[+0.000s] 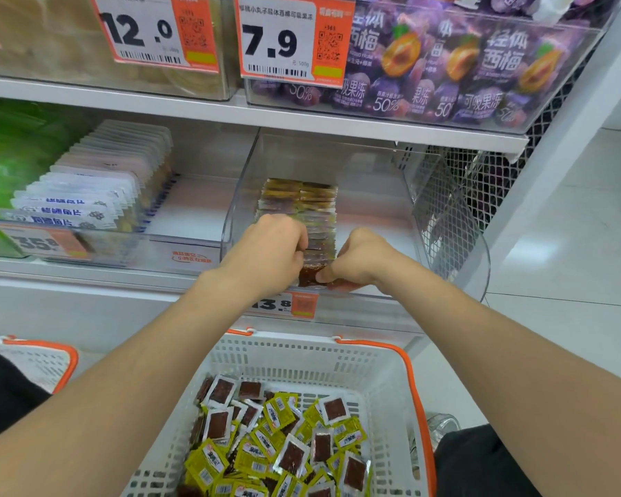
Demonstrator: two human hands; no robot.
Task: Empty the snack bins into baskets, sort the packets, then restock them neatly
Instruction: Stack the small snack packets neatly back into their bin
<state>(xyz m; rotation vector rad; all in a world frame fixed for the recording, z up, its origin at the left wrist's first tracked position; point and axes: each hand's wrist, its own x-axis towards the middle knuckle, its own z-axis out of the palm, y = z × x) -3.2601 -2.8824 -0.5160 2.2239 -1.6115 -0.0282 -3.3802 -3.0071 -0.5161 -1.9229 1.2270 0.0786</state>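
Your left hand (269, 249) and right hand (359, 260) pinched the front packets (311, 276); an uneven squeeze could have toppled the row (302, 199).

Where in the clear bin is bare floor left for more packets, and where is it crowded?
In the clear bin, bare floor lies right of the row of packets; a narrower strip runs left of it. The row's front is crowded: left hand and right hand grip it.
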